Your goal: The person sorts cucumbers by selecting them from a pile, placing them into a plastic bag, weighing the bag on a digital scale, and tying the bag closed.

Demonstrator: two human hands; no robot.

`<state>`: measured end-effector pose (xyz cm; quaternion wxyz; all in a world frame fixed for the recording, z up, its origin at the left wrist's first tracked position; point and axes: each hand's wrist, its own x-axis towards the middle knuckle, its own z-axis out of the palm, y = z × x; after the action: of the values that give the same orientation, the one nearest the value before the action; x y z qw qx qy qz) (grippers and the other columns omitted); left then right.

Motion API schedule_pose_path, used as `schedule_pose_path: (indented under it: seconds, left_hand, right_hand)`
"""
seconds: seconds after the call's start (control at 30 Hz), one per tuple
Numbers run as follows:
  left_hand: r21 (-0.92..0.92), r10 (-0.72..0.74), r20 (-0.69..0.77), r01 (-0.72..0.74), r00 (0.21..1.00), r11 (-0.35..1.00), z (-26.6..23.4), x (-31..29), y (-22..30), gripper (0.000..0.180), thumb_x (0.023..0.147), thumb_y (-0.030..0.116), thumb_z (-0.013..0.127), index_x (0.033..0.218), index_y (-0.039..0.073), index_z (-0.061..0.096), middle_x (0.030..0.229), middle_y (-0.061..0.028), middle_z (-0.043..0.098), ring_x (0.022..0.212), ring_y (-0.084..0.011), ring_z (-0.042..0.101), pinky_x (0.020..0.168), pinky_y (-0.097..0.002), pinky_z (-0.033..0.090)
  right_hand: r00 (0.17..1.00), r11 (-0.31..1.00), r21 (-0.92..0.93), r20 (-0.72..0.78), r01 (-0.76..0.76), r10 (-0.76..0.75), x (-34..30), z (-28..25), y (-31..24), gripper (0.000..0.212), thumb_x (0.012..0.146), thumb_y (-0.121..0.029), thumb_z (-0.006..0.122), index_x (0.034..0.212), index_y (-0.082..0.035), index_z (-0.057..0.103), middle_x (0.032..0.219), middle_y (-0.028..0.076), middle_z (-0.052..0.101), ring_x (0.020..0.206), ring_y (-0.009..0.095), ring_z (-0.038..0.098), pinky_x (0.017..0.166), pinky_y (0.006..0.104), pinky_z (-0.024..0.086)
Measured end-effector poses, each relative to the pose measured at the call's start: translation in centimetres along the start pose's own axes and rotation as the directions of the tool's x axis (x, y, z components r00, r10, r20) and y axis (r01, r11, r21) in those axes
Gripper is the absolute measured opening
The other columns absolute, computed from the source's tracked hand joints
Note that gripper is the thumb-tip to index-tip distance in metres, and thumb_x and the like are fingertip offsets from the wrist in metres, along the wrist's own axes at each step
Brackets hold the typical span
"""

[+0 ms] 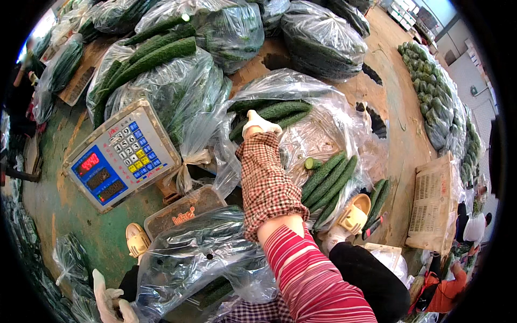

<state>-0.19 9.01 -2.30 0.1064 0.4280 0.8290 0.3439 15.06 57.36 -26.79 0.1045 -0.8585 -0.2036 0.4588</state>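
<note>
My right hand (261,125), in a white glove, reaches to the far side of an opened clear plastic bag (301,86). Its fingers curl over the dark green cucumbers (288,110) there and are partly hidden. More cucumbers (328,180) lie side by side at the bag's near right, beside a cut-looking pale end (311,163). My left hand (110,301), also gloved, is low at the left with its fingers apart, holding nothing. Close to it, a clear bag (204,258) with some cucumbers inside spreads over my lap.
A weighing scale's keypad display (121,156) stands left of the open bag, with its platform (186,210) below. Filled cucumber bags (323,40) crowd the far side. Loose cucumbers (378,200) lie by my right slipper (355,212). A beige crate (431,204) and stacked bagged produce (431,97) line the right.
</note>
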Motion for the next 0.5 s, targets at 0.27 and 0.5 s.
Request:
schedule_pose_path:
  seconds: [0.27, 0.5]
  left_hand:
    - [-0.054, -0.104, -0.059, 0.1, 0.993, 0.993, 0.6, 0.4, 1.7, 0.044, 0.081, -0.003, 0.045, 0.125, -0.004, 0.042, 0.086, -0.0075, 0.056, 0.06, -0.0078, 0.046, 0.053, -0.0176, 0.039]
    - [-0.011, 0.086, -0.219, -0.09, 0.972, 0.996, 0.1, -0.2, 0.7, 0.051, 0.072, -0.009, 0.041, 0.122, -0.001, 0.045, 0.126, -0.0112, 0.047, 0.088, -0.0163, 0.05, 0.075, -0.0251, 0.042]
  right_hand:
    - [0.734, 0.198, 0.934, 0.357, -0.299, -0.578, 0.4, -5.7, 10.0, 0.005, 0.069, -0.007, 0.052, 0.07, -0.002, 0.052, 0.067, 0.006, 0.054, 0.058, 0.018, 0.051, 0.055, 0.0293, 0.043]
    - [0.451, 0.312, 0.851, 0.101, 0.422, -0.887, -12.1, -12.5, 23.1, 0.043, 0.062, 0.005, 0.061, 0.102, -0.005, 0.049, 0.082, 0.002, 0.053, 0.071, 0.011, 0.052, 0.064, 0.0255, 0.043]
